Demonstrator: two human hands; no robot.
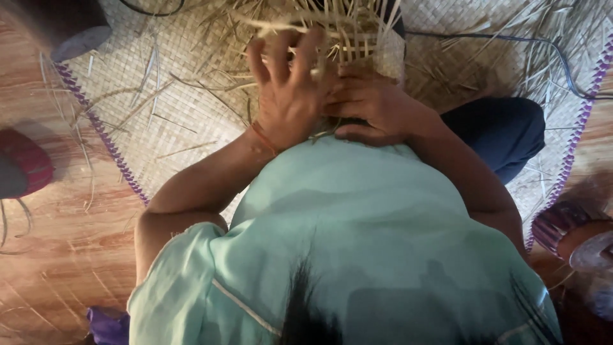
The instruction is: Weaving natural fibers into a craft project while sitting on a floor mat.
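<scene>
The person is sitting on a woven mat that is lying on a wooden floor, and is bending over a half-woven piece of straw work at the top centre of the view. The left hand is reaching forward with fingers spread wide, the fingertips pressing among the loose strips; a red thread band is circling its wrist. The right hand is lying just beside it, touching it, fingers curled narrow and gripping the near edge of the straw work. Loose strips are lying scattered over the mat to both sides. A dark cable is running across the mat at upper right. The mat's purple border is showing along its left and right edges. A blurred reddish object is sitting on the floor at far left; what it is cannot be told. The person's green shirt is filling the lower frame.
</scene>
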